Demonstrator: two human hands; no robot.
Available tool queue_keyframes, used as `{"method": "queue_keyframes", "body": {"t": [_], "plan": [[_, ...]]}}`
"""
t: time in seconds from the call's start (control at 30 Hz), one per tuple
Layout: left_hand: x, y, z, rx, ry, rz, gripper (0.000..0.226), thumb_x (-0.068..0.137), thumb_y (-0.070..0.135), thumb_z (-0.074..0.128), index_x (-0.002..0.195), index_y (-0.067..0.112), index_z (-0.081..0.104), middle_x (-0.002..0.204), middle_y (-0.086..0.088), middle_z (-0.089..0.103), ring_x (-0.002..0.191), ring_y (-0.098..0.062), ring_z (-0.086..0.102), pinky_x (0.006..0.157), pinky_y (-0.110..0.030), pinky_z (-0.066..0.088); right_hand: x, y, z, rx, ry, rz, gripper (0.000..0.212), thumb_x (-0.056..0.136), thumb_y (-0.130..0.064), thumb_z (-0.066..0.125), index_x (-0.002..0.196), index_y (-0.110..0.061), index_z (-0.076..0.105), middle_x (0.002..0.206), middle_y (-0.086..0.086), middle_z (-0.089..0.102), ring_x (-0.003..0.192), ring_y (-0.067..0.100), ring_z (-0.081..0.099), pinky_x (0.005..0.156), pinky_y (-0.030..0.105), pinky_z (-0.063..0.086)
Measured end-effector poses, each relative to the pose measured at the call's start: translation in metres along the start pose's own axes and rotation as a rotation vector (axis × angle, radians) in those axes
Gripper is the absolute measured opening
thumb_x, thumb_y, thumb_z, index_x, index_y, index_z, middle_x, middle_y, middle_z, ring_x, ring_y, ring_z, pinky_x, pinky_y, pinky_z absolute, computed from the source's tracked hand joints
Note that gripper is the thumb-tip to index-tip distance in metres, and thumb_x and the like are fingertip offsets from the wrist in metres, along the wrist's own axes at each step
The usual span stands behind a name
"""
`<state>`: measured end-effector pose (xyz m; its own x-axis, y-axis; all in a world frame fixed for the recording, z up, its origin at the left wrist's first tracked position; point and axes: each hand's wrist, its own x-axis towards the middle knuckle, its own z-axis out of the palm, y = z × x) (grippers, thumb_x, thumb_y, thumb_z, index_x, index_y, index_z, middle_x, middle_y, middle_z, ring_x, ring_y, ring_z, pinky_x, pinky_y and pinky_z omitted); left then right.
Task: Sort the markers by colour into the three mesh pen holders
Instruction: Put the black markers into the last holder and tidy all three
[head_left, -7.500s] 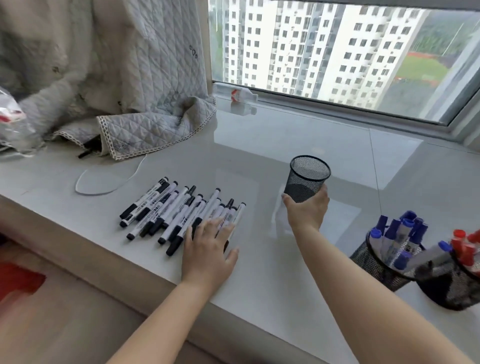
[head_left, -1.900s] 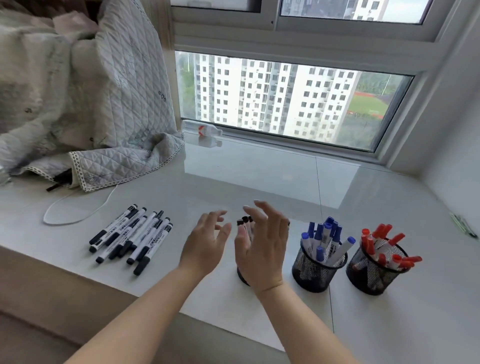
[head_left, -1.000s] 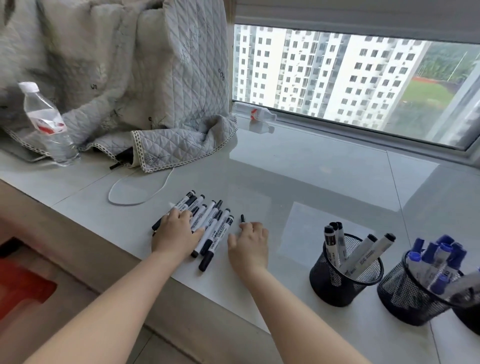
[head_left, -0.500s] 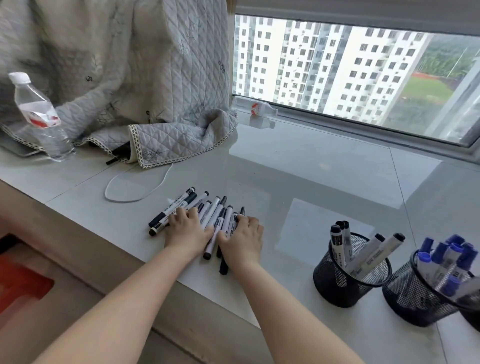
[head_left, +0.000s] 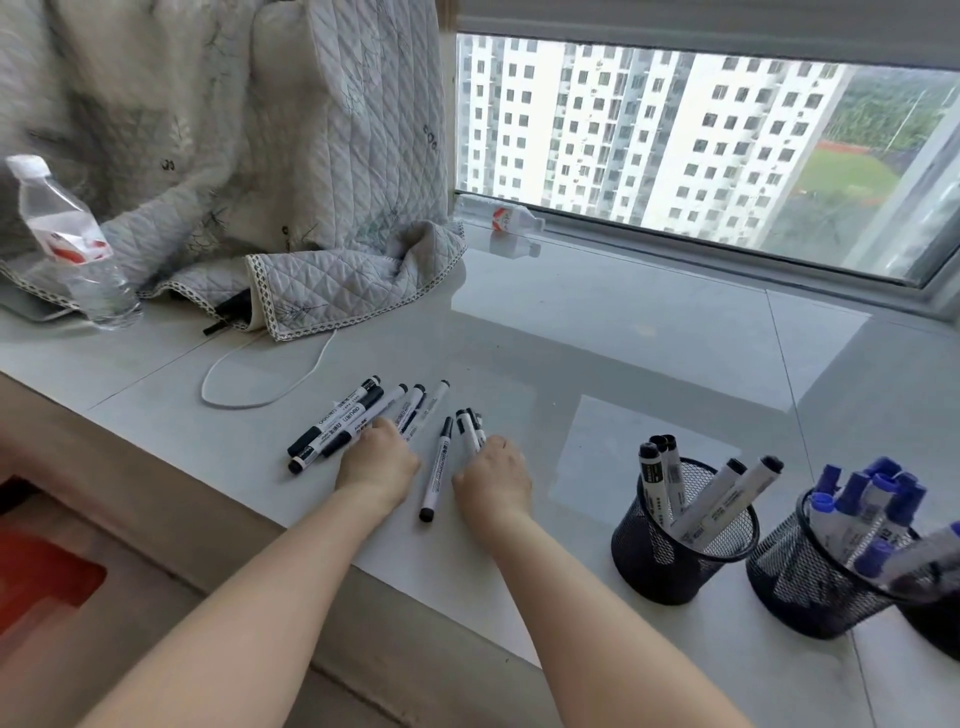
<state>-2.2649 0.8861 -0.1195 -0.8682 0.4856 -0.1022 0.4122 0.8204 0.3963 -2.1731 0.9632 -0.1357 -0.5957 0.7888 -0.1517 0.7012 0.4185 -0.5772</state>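
Observation:
Several black-capped white markers (head_left: 349, 417) lie fanned on the white sill. My left hand (head_left: 376, 464) lies across their near ends with its fingers curled down over them. My right hand (head_left: 493, 479) is closed over a few more black markers (head_left: 469, 427), whose caps stick out past the fingers. One black marker (head_left: 436, 472) lies loose between the hands. To the right stand a mesh holder (head_left: 670, 558) with several black markers and a mesh holder (head_left: 800, 597) with blue ones. A third holder (head_left: 940, 631) is cut off by the right edge.
A quilted grey blanket (head_left: 322, 280) is heaped at the back left, with a white cable (head_left: 260, 402) looping out from under it. A water bottle (head_left: 72, 244) stands far left, and another bottle (head_left: 511, 218) lies by the window. The sill's front edge (head_left: 249, 519) runs under my forearms.
My hands have drawn apart, splitting the marker pile. The right hand pulled a few markers to the right, and one marker now lies alone between the hands.

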Motion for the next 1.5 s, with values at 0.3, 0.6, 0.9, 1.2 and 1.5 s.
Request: {"method": "queue_keyframes", "body": {"t": [0.3,0.6,0.9,1.2,1.5], "plan": [[-0.009,-0.009,-0.006,-0.433,-0.054,-0.114,0.013,0.087,0.017,0.053,0.096,0.009,0.049,0.075,-0.004,0.063,0.075,-0.02,0.063,0.057,-0.026,0.04,-0.007,0.014,-0.023,-0.045,-0.058,0.077,0.021,0.083,-0.013,0.047,0.102,-0.007,0.055,0.103,0.012,0.06,0.095,0.03,0.057,0.066,0.027,0.037],[-0.035,0.003,-0.018,-0.934,-0.177,-0.02,0.007,0.086,0.01,0.06,0.093,0.008,0.059,0.076,-0.006,0.06,0.067,-0.016,0.059,0.059,-0.022,0.051,-0.048,0.022,-0.045,0.207,0.116,-0.089,0.008,0.077,-0.017,0.047,0.073,-0.013,0.043,0.068,0.003,0.048,0.058,0.021,0.042,0.05,0.03,0.032],[-0.075,0.076,-0.021,-1.262,-0.259,0.167,0.018,0.089,0.002,0.054,0.101,0.016,0.051,0.094,-0.001,0.067,0.087,-0.014,0.064,0.068,-0.028,0.053,-0.085,0.014,-0.167,0.692,0.375,-0.271,0.032,0.074,-0.019,0.058,0.055,-0.027,0.033,0.043,-0.011,0.033,0.043,0.009,0.027,0.044,0.026,0.029],[-0.106,0.147,-0.018,-1.239,-0.068,0.294,0.018,0.079,0.022,0.071,0.076,0.018,0.054,0.061,0.004,0.052,0.055,-0.008,0.05,0.057,-0.025,0.044,-0.074,0.081,-0.199,0.924,0.682,-0.079,0.025,0.08,-0.012,0.058,0.061,-0.011,0.04,0.056,0.015,0.044,0.049,0.022,0.043,0.048,0.031,0.036],[-0.124,0.176,-0.004,-1.305,0.058,0.25,0.028,0.08,0.014,0.067,0.061,0.018,0.047,0.047,0.011,0.043,0.041,-0.004,0.043,0.051,-0.025,0.038,-0.068,0.094,-0.156,0.813,0.71,-0.056,0.017,0.078,-0.02,0.061,0.065,-0.013,0.053,0.07,0.004,0.058,0.066,0.017,0.055,0.061,0.033,0.045]]}}
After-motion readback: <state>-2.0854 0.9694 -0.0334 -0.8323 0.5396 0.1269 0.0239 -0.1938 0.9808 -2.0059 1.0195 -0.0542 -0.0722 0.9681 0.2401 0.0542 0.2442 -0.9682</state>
